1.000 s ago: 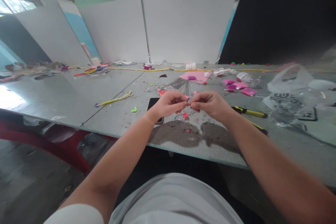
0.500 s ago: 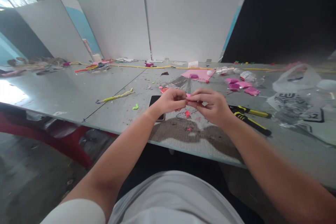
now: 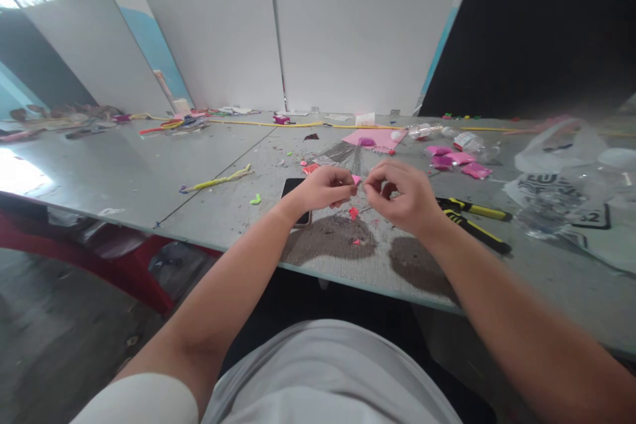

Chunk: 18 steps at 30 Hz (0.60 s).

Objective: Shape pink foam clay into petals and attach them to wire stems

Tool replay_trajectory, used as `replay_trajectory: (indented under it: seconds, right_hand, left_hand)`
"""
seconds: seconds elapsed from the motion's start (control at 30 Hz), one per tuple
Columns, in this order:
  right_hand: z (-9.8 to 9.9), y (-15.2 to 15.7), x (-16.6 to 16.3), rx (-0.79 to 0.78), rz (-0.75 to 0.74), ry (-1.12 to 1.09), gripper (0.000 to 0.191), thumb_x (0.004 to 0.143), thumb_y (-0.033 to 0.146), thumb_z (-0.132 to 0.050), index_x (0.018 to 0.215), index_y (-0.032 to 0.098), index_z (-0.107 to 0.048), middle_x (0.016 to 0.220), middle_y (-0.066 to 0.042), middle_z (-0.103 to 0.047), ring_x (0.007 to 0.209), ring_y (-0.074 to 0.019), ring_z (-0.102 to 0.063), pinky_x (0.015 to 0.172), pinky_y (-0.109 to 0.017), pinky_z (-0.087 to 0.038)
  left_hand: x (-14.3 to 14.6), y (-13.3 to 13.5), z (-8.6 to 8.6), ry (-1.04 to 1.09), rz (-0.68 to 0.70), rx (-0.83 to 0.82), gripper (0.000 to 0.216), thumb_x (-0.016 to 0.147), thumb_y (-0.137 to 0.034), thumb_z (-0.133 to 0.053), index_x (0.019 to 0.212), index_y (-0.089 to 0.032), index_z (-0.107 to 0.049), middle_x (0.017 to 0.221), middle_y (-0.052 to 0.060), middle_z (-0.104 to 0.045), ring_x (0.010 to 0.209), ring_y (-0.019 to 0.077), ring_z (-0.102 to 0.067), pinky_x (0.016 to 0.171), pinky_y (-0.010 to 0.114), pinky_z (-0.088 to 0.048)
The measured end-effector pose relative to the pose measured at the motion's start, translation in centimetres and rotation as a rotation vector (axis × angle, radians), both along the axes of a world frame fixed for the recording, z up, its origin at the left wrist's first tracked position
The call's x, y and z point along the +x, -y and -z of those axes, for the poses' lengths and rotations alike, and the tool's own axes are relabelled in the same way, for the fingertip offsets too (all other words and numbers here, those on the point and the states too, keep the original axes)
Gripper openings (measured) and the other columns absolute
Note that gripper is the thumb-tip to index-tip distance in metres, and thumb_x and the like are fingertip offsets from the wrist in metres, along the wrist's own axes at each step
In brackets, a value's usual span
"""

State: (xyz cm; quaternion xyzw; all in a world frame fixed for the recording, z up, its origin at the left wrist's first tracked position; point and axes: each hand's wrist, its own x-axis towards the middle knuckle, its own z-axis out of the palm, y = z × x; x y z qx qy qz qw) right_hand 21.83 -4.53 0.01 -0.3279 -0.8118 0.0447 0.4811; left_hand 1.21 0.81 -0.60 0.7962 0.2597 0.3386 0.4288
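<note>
My left hand [image 3: 330, 189] is closed in a pinch over the table, with a small pink piece [image 3: 356, 179] showing at its fingertips; its kind is too small to make out. Just to the right, my right hand [image 3: 400, 192] is also pinched, thumb against forefinger. Whatever it holds, if anything, is too small to see. A narrow gap parts the two hands. Below them a red scrap [image 3: 353, 212] and a smaller pinkish scrap [image 3: 356, 242] lie on the table. Partly under my left wrist is a dark phone [image 3: 293, 192].
Yellow-and-black pliers [image 3: 477, 228] lie right of my right hand. Beyond are pink packets [image 3: 460, 159], a pink sheet [image 3: 380, 139] and clear bottles [image 3: 470, 142]. A plastic bag [image 3: 551, 165] stands at right. A yellow twisted strand [image 3: 218, 182] and green bit [image 3: 255, 199] lie left.
My hands were together at the fingertips and are now apart. My right hand has moved slightly right and its fingers have curled in more.
</note>
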Motion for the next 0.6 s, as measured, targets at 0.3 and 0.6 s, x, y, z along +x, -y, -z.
replay_trajectory:
  seconds: [0.3, 0.6]
  right_hand:
    - [0.24, -0.22, 0.26, -0.094, 0.08, -0.036, 0.017, 0.094, 0.03, -0.061, 0.079, 0.022, -0.061, 0.075, -0.003, -0.064, 0.068, -0.017, -0.059, 0.059, -0.031, -0.048]
    - [0.38, 0.0, 0.28, -0.353, 0.028, -0.226, 0.023, 0.086, 0.045, -0.078, 0.09, 0.022, -0.075, 0.072, -0.004, -0.07, 0.058, -0.0169, -0.059, 0.051, -0.032, -0.047]
  left_hand:
    - [0.1, -0.17, 0.08, -0.01, -0.031, -0.012, 0.018, 0.091, -0.021, -0.064, 0.075, -0.013, -0.063, 0.059, -0.001, -0.06, 0.047, 0.0053, -0.051, 0.046, 0.018, -0.041]
    - [0.03, -0.35, 0.03, 0.046, -0.003, -0.117, 0.016, 0.089, -0.023, -0.067, 0.076, -0.013, -0.066, 0.057, -0.001, -0.059, 0.048, 0.0066, -0.053, 0.046, 0.019, -0.043]
